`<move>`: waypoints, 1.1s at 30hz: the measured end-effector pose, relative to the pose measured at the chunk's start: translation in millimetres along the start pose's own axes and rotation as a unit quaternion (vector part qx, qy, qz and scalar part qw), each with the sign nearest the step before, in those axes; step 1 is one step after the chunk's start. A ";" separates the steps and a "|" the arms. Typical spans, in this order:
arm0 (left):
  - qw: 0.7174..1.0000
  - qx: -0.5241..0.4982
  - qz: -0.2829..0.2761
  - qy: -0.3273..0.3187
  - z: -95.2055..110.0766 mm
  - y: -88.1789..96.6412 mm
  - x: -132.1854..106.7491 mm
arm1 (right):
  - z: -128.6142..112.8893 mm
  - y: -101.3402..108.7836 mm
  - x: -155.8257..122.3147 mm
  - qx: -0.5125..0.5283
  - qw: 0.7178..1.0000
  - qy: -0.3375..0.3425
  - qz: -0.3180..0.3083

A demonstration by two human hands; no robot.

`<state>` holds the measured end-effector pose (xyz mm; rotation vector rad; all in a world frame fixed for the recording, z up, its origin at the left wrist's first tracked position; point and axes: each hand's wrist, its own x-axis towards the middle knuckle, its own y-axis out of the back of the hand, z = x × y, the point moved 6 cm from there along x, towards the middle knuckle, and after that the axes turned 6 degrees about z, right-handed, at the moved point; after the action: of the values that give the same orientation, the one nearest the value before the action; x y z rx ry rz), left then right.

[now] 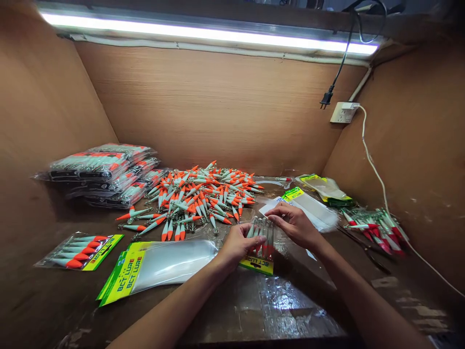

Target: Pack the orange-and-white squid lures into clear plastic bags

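Over the middle stretch of the brown worktop [203, 325], nearer its front edge than its back, I see through the head camera a clear plastic packet with a yellow-green header lettered BCT LURE [257, 265], held header toward the front edge. The left hand [240, 245] grips it from the side, thumb across its face. The right hand [296, 228] is narrowed to a pinch at the packet's far end, beside a small white flap [266, 208]; from where I sit, I cannot tell whether the fingertips grip film or flap. Several pale, red-tipped lures show inside, so I judge this packet loaded but its far end not settled. Toward the left edge lies one packet of orange-and-white lures [78, 252], which looks filled, and the back left corner carries a stack of bulging clear packets [105, 174], seemingly done too. Much appears left: a broad heap of loose orange-and-white lures [203, 194] along the back edge, flat clear sleeves with yellow-green headers [174, 264] left of the hands, and more clear sleeves [316, 211] to their right. Near the right edge I also see a bunch of red-and-white lures [378, 228].
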<state>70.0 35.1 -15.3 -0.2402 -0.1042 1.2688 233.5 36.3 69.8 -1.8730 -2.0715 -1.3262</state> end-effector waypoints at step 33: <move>0.876 0.426 0.052 -0.222 37.1 -3.7 -17.0 | -29.3 -48.7 -5.5 -0.338 0.927 0.143 -0.079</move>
<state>60.6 22.3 22.4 0.8231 0.0846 1.3441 180.2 19.1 58.7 -1.5524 -1.7731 -2.4250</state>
